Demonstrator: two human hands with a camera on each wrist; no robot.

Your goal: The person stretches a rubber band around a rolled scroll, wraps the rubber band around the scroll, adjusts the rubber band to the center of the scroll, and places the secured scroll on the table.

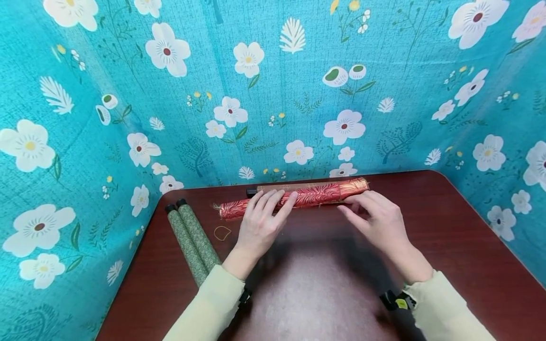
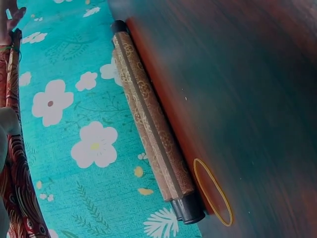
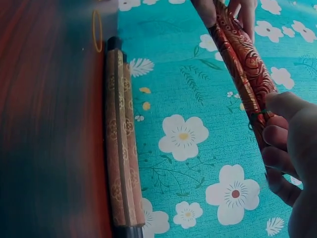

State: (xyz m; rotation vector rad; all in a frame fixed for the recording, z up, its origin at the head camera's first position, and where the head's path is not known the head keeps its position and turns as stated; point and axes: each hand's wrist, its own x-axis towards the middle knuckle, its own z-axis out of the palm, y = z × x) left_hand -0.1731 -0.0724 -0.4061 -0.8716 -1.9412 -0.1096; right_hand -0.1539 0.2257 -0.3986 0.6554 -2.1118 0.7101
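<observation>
Your left hand (image 1: 262, 220) grips the long red patterned cloth roll (image 1: 317, 195), in front of the black-capped brown rolls (image 2: 166, 141); your right hand (image 1: 379, 215) pinches it beside the thin green tie (image 3: 259, 116). Step in hand (judged): working the tie. Next probably requires a steady left hold.

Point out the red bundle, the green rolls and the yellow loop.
Red bundle (image 1: 317, 195), head view: its patterned wrapping.
Green rolls (image 1: 199, 232), head view: one roll's speckled side.
Yellow loop (image 2: 218, 187), left wrist view: its thin strand.
</observation>
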